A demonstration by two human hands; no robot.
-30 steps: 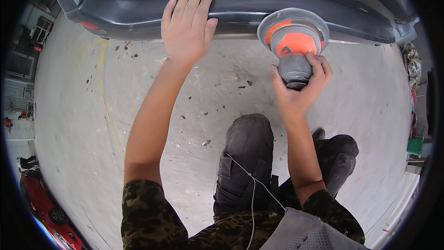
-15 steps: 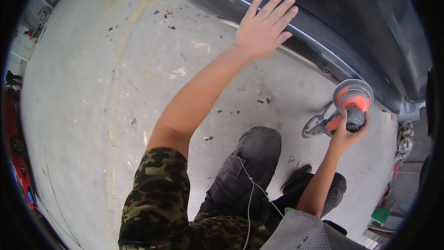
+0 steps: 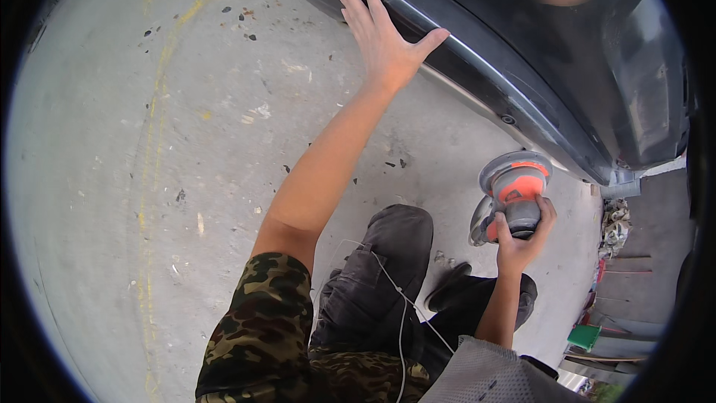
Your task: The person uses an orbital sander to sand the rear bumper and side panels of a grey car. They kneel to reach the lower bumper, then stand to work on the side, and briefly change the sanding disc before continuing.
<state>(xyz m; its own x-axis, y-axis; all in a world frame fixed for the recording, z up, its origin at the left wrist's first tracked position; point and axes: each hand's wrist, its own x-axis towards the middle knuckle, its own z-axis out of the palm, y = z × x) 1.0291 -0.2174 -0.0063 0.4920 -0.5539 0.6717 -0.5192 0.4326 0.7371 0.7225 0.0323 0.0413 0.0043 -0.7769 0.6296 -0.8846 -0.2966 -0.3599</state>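
My left hand (image 3: 384,41) lies against the dark car bumper (image 3: 477,71), fingers stretched out and the thumb spread wide along its upper edge. Nothing is held in it. In my right hand (image 3: 524,239) is an orbital sander (image 3: 520,190), orange and grey, with a round pad at its far end. My fingers and thumb wrap round its dark body. The pad is apart from the bumper, a short way on my side of it. A grey hose or bag part behind the sander is partly hidden.
The car's dark rear panel (image 3: 552,45) fills the upper right. My bent knee (image 3: 403,239) is in front of me, with a thin white cable (image 3: 388,272) across my leg. Dark chips lie on the grey floor (image 3: 231,134). A green container (image 3: 584,337) stands at the right.
My left hand has slid left along the bumper, and its thumb has spread out. The sander in my right hand has come back toward me and left, away from the bumper. The view has shifted.
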